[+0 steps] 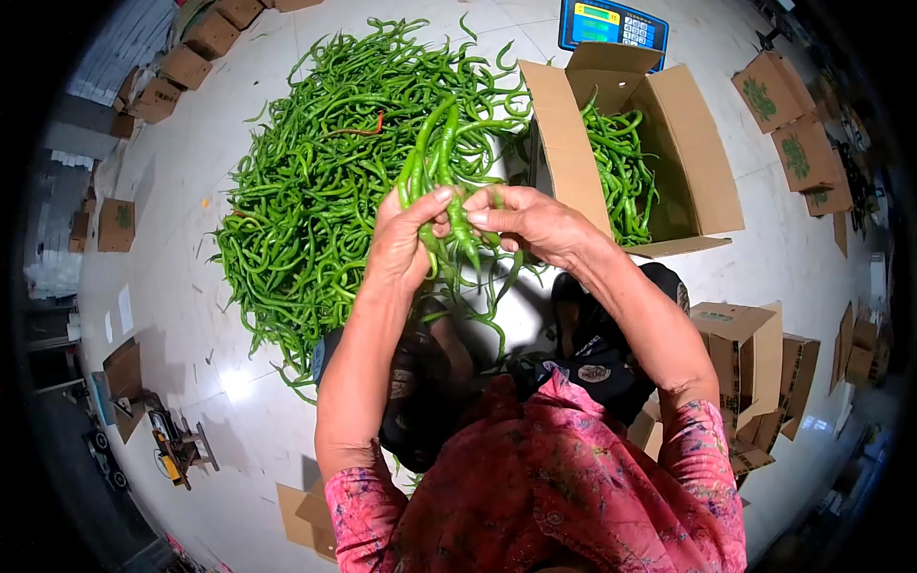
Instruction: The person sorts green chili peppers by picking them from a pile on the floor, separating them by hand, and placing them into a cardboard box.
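Several long green chili peppers (445,148) are bunched between my two hands, above the near right side of the heap. My left hand (406,234) is closed around the bunch, thumb across the peppers. From the other side, my right hand (525,222) pinches at the same bunch with thumb and fingers. Pepper tips hang below my hands. A big heap of green chili peppers (315,191) covers the floor ahead and to the left, with a red one (361,127) among them. To the right stands an open cardboard box (693,143) with green chili peppers (621,172) inside.
A blue digital scale display (614,31) stands behind the open box. More cardboard boxes stand at the right (793,124), the near right (740,358) and the far left (186,67). A small yellow-and-black machine (177,449) is on the floor at the left.
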Demonstrator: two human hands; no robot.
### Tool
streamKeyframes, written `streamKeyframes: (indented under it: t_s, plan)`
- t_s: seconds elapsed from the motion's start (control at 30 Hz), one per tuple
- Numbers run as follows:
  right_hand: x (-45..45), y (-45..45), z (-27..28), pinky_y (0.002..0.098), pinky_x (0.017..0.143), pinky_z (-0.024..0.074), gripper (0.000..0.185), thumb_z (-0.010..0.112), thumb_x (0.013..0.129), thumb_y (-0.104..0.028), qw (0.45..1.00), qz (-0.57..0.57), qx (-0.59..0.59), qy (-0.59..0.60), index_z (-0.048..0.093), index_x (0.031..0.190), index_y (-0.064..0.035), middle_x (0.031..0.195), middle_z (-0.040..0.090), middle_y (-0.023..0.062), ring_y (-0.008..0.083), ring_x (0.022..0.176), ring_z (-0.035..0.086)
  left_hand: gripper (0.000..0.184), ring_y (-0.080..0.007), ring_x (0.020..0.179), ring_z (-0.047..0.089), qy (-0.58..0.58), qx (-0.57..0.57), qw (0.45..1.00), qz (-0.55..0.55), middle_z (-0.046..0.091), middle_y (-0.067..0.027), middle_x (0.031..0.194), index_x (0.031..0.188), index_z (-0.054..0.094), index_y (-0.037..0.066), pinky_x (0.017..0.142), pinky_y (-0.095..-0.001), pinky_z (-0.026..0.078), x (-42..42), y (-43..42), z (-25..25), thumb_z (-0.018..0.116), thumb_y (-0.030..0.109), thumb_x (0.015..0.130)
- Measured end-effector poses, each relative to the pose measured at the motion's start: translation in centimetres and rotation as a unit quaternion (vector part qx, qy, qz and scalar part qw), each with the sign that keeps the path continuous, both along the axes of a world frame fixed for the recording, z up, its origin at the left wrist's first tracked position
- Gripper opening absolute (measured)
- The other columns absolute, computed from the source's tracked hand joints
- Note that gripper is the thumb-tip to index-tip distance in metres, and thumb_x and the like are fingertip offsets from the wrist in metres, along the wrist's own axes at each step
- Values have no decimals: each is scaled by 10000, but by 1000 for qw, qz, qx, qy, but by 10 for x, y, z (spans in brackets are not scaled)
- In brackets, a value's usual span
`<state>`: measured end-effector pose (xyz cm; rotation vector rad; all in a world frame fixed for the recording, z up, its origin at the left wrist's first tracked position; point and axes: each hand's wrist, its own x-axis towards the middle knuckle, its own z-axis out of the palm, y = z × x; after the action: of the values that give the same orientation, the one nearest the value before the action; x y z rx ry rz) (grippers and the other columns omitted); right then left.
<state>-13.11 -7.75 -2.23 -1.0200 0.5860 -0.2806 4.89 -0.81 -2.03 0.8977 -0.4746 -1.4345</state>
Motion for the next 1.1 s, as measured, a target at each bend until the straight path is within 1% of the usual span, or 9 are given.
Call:
streamKeyframes:
  t_s: [0.33, 0.53, 0.67, 0.73, 0.8, 0.93, 1.0, 1.07, 1.1]
  plan:
    - [-8, 2, 4, 218, 639, 438, 241, 559, 971, -248, 981, -117, 155, 4, 604, 1103, -51, 963, 635, 21, 80, 796, 557, 277, -60, 648, 539, -53, -11, 998, 30, 632, -15, 854, 1105, 583, 18, 560, -189, 436, 5, 1, 0, 685, 90, 858]
    - [-36, 11, -21, 344, 741, 514, 370, 565, 957, -339, 989, -2, -17, 150, 555, 1160, -30, 1004, 615, 70, 157, 884, 579, 342, -109, 742, 578, -49, -7, 998, 28, 608, -51, 920, 1199, 531, -7, 623, -235, 502, 15, 4, 6, 612, 131, 898]
    - [-51, 48, -35, 466, 834, 489, 494, 719, 821, -336, 828, 202, -453, 260, 554, 1118, 23, 1014, 629, 211, 380, 961, 620, 330, -116, 755, 609, -10, -39, 999, -21, 622, -72, 928, 1159, 555, -23, 623, -233, 528, 18, 4, 10, 626, 140, 881]
    - [-54, 53, -23, 493, 797, 478, 439, 719, 790, -272, 757, 288, -501, 304, 550, 1060, 30, 1019, 630, 237, 429, 978, 591, 328, -117, 755, 612, 8, -43, 998, -39, 620, -77, 935, 1160, 552, -27, 616, -233, 532, 11, 0, 10, 621, 134, 883]
    - [-63, 53, -18, 498, 763, 486, 413, 690, 812, -295, 757, 330, -473, 305, 567, 1063, 9, 922, 650, 226, 418, 910, 616, 321, -116, 758, 622, 12, -41, 998, -49, 627, -86, 950, 1170, 543, -39, 609, -239, 553, 1, -11, 15, 603, 109, 891]
    - [-72, 37, 17, 482, 751, 499, 287, 642, 855, -270, 716, 333, -475, 388, 641, 1001, -23, 841, 665, 204, 393, 845, 641, 287, -130, 714, 616, -28, -15, 997, -65, 637, -84, 910, 1143, 561, -37, 574, -252, 529, -41, -50, 50, 602, 109, 899]
    - [-88, 27, 9, 466, 749, 500, 248, 630, 859, -249, 724, 237, -513, 396, 656, 969, -29, 855, 671, 202, 392, 828, 640, 289, -132, 841, 615, -48, -54, 985, -156, 635, -110, 1007, 1133, 568, -26, 624, -264, 547, -57, -83, 52, 625, 140, 903]
    - [-101, 15, 27, 463, 754, 495, 262, 617, 871, -261, 738, 181, -532, 374, 652, 975, -24, 866, 668, 193, 377, 845, 637, 408, -140, 743, 613, -151, -85, 966, -190, 643, -96, 897, 1153, 579, -39, 644, -257, 512, -80, -115, 53, 685, 220, 857]
    - [-108, 12, 30, 462, 747, 493, 256, 608, 879, -255, 752, 150, -535, 355, 653, 979, -24, 860, 664, 194, 380, 840, 635, 427, -119, 744, 461, -341, -13, 916, -213, 553, 3, 821, 956, 611, 88, 691, -292, 366, -90, -114, 78, 639, 504, 864]
